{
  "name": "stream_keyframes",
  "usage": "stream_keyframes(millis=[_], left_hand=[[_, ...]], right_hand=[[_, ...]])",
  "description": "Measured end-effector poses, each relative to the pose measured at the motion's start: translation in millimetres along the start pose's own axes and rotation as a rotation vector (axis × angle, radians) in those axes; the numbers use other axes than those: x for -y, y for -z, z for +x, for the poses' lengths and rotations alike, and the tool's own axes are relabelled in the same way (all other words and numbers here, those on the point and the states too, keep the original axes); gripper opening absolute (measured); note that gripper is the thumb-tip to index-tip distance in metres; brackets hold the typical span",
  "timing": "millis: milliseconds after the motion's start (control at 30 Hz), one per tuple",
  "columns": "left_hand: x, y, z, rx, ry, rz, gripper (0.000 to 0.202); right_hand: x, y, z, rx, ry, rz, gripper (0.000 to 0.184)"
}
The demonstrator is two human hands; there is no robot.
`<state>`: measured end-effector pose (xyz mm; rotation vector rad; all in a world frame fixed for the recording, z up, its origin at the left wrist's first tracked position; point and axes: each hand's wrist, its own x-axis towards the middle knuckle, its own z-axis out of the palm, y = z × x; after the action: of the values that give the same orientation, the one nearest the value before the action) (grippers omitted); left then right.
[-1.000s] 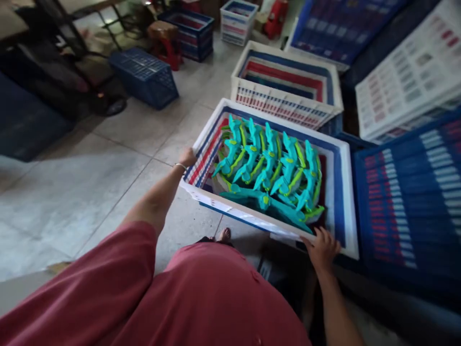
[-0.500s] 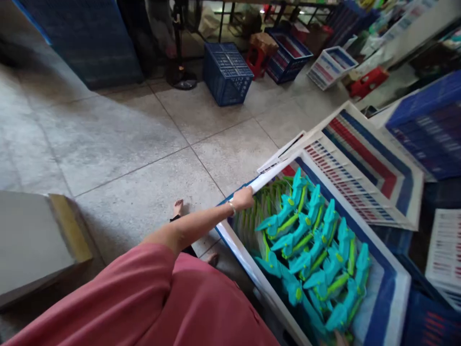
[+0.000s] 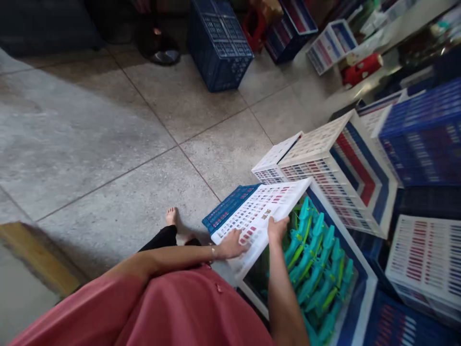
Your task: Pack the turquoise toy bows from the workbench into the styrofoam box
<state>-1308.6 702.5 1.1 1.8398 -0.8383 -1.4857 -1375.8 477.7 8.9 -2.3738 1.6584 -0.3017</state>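
A white slatted crate (image 3: 266,206) stands tilted on the floor in front of me, nested in a blue one (image 3: 226,207). It holds several teal and green plastic toys (image 3: 317,262) packed in rows. My left hand (image 3: 232,244) lies flat on the crate's outer side wall, fingers stretched out. My right hand (image 3: 278,227) grips the crate's upper rim, fingers curled over the edge next to the toys. My bare foot (image 3: 172,216) shows on the tiles beside the crate.
More white crates (image 3: 324,158) and blue crates (image 3: 425,139) crowd the right side. A blue crate (image 3: 219,45), a red stool (image 3: 255,24) and a red toy (image 3: 360,69) stand at the back. Grey floor tiles (image 3: 90,144) spread left, with a low platform edge (image 3: 36,259).
The crate has tipped up toward me so its side wall faces the camera. My left hand moved from the rim onto that wall, and my right hand came up to the rim.
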Motion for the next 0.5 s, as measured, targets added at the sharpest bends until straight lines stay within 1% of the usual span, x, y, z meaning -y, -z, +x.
stream_keyframes(millis=[67,100,167,267,367,433,500], left_hand=[[28,15.8,-1,0.034,0.086,0.035,0.078],[38,24.9,0,0.055,0.115,0.061,0.074],[49,44.5,7,0.096,0.135,0.113,0.066],[51,76.2,29,0.125,0.108,0.181,0.051],[49,111.1,62,0.102,0.087,0.234,0.041],[50,139.4,84,0.069,0.096,0.262,0.033],[53,174.3,103,0.017,0.127,0.286,0.025]], right_hand=[[-1,3,-9,0.005,-0.064,-0.005,0.074],[0,5,-13,0.009,-0.089,-0.004,0.075],[5,9,-21,0.021,-0.139,-0.009,0.076],[14,11,-29,0.051,-0.186,-0.025,0.078],[21,14,-38,0.063,-0.2,0.023,0.08],[22,12,-46,0.064,-0.22,0.073,0.081],[21,8,-57,0.056,-0.258,0.107,0.081]])
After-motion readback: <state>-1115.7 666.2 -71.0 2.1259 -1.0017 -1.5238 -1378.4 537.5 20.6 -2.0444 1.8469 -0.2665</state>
